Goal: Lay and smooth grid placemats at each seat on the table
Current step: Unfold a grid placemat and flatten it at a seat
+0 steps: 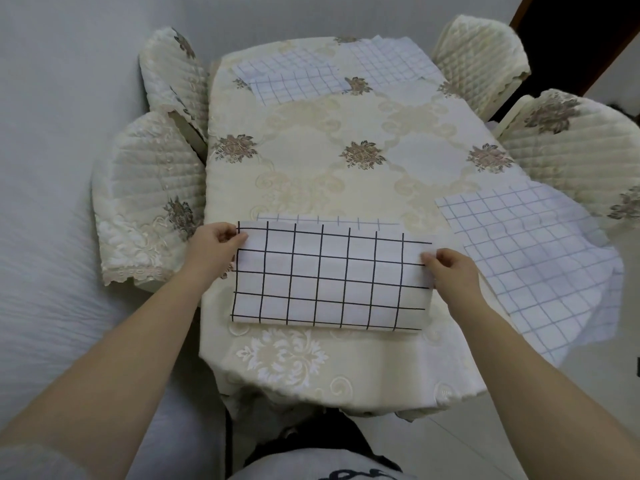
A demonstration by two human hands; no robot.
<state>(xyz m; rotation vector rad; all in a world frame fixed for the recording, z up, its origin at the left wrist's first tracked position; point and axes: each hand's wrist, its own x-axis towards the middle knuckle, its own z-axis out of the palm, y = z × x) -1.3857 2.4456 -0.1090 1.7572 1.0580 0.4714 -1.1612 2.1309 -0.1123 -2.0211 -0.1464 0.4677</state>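
Observation:
A white placemat with a bold black grid lies folded over at the near end of the table, its pale underlayer showing along the far edge. My left hand pinches its upper left corner. My right hand pinches its right edge near the top. Another grid placemat, faint side up, lies at the right seat and hangs over the table's edge. Two more placemats sit at the far end, one on the left and one on the right.
The table wears a cream floral tablecloth. Quilted cream chair covers stand close on the left, far left, far right and right. A white wall runs along the left side.

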